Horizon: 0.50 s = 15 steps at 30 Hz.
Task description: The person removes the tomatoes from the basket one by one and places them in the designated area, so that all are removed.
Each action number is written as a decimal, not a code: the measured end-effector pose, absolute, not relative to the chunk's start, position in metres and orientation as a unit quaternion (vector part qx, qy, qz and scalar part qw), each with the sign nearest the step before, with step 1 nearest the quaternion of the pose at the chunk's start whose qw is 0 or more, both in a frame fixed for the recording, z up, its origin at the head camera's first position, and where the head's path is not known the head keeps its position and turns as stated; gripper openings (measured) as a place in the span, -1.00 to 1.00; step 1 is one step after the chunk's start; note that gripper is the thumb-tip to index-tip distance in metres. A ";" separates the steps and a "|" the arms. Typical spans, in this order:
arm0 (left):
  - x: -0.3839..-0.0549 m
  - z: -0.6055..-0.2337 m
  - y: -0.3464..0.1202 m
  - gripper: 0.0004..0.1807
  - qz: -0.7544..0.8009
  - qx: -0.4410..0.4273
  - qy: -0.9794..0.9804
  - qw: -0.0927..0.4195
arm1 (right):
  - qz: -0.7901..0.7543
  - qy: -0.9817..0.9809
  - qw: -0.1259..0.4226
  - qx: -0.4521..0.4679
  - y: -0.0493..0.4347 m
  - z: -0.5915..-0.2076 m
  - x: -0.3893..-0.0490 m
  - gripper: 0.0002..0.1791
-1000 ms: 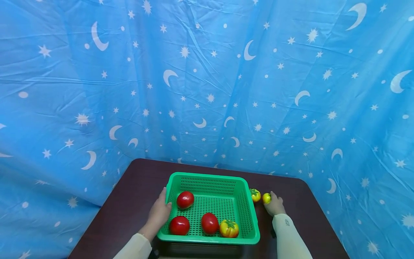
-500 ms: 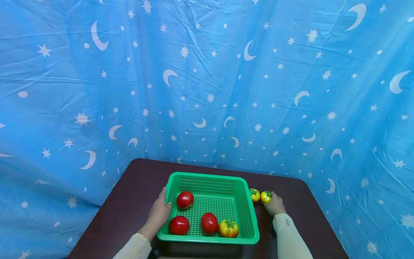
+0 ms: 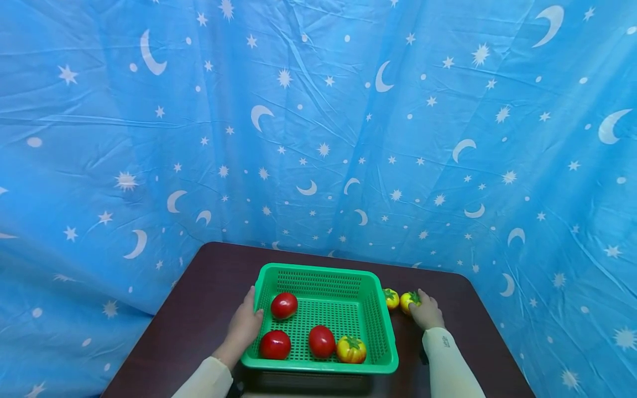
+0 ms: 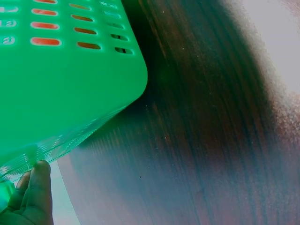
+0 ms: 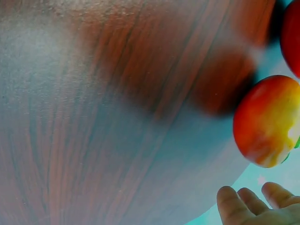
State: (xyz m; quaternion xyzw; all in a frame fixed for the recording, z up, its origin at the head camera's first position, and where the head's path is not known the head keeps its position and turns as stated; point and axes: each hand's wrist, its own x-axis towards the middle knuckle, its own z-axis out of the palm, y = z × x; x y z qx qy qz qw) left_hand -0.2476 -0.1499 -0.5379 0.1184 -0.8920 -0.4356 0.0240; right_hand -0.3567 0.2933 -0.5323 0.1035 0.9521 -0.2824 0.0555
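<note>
At the left side of a green plastic basket [image 3: 318, 369], my left hand [image 3: 245, 326] grips the rim, thumb over the edge and fingers along the outer wall. Inside lie three smooth red fruits [image 3: 322, 342] and one yellow-red tomato [image 3: 351, 350] with a green star-shaped top. To the right of the basket, two similar tomatoes sit side by side on the table: one [image 3: 391, 299] by the basket wall, the other [image 3: 409, 302] beside my right hand [image 3: 428, 314]. In the right wrist view, the fingers [image 5: 232, 206] are extended and stand apart from the nearer tomato [image 5: 265, 122].
The dark wood table [image 3: 209, 276] has rounded far corners. A blue curtain [image 3: 318, 138] with white moons and stars hangs directly behind it and along both sides.
The tomato at my right hand has turned so its green top shows. My right hand has loosened from it and shifted slightly right. The left hand and basket have stayed put.
</note>
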 end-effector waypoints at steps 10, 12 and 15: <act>-0.247 -0.537 -0.149 -0.19 -0.437 0.124 -0.891 0.020 | -0.277 0.958 0.024 0.065 0.283 -0.511 -0.368 -0.28; -0.248 -0.537 -0.149 -0.19 -0.436 0.125 -0.891 0.021 | -0.275 0.959 0.025 0.055 0.278 -0.505 -0.369 -0.28; -0.248 -0.537 -0.150 -0.19 -0.437 0.125 -0.890 0.021 | -0.282 0.958 0.026 0.042 0.269 -0.497 -0.372 -0.28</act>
